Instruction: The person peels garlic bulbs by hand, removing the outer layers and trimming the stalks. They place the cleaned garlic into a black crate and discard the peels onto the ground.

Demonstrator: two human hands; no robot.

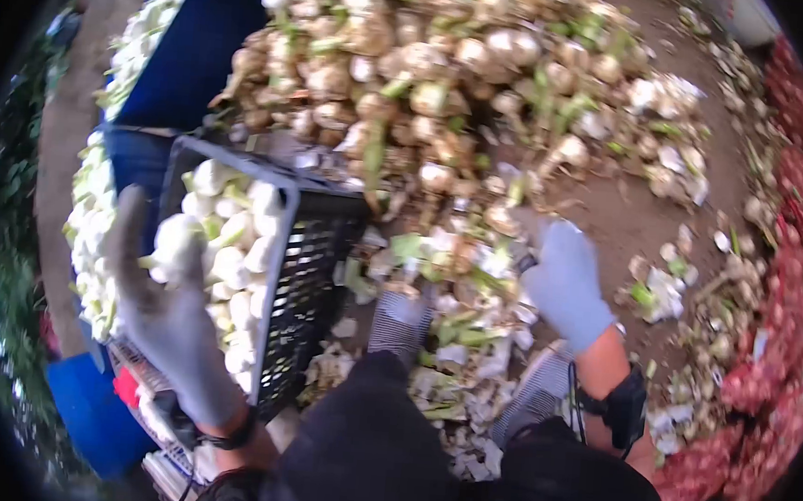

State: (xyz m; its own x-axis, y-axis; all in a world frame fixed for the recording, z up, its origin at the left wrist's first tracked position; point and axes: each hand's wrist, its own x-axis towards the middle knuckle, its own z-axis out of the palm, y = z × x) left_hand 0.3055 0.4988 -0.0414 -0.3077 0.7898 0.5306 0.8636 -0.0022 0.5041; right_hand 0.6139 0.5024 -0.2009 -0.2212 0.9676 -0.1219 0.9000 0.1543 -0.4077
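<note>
My left hand, in a pale grey work glove, hovers over the near side of a black plastic crate with its fingers spread. Peeled-looking white garlic bulbs fill the crate. One larger, blurred garlic bulb shows between the spread fingers, apart from the palm. My right hand, gloved the same way, is closed low over the trimmings between the crate and the bare ground. A small dark part shows at its fingers; I cannot tell what it is.
A large heap of untrimmed garlic lies ahead. Garlic skins and stalk cuttings litter the ground around my feet. Red mesh sacks line the right side. Blue crates and more white garlic stand at left, near a blue container.
</note>
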